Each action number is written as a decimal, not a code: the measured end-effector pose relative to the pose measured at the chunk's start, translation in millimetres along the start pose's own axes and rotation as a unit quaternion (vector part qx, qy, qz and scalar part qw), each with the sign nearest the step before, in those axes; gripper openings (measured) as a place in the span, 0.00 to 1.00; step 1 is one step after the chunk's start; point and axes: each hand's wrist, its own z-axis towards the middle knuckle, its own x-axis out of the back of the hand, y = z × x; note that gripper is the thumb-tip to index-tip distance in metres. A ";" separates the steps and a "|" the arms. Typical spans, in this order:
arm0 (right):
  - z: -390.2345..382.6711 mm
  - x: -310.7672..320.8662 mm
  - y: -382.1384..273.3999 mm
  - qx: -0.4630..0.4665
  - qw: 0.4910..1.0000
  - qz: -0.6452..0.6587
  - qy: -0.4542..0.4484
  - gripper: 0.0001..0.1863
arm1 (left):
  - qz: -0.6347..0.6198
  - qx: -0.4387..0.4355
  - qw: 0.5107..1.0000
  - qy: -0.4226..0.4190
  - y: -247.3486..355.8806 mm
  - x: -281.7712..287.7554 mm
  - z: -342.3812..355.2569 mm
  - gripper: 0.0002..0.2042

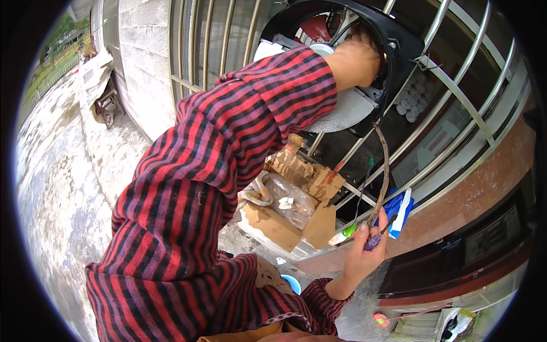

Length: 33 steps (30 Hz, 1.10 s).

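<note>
My left hand (354,60) reaches into a black rounded casing (399,62) at the top, in front of metal window bars. Its fingertips are mostly hidden among parts inside the casing, so their grip does not show. A red part (314,28) is visible inside, and a silvery curved panel (347,111) lies along the lower rim. Lower right, my right hand (367,248) is closed round a purple-handled tool (373,241) with a thin dark shaft. A crooked brown stick (385,165) rises from the same fingers toward the casing's lower edge.
An open cardboard box (273,228) with clear plastic inside sits below the casing. Near my right hand are a blue and white packet (400,214) and a green and white tube (343,235). Metal bars (456,85) span the window; a blue basin (292,283) stands below.
</note>
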 end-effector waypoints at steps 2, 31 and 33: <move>1.2 0.6 2.3 0.005 1.000 -0.008 0.002 0.23 | 0.000 -0.003 1.000 -0.007 -2.1 -1.7 2.4 0.28; -21.4 23.6 -26.4 -0.006 0.999 -0.044 0.011 0.24 | 0.083 -0.304 0.947 -0.058 -31.0 -0.7 -1.1 0.12; -23.0 23.9 -27.3 -0.017 1.000 -0.021 0.007 0.25 | 0.065 -0.302 0.951 -0.025 -33.6 -1.6 -6.3 0.12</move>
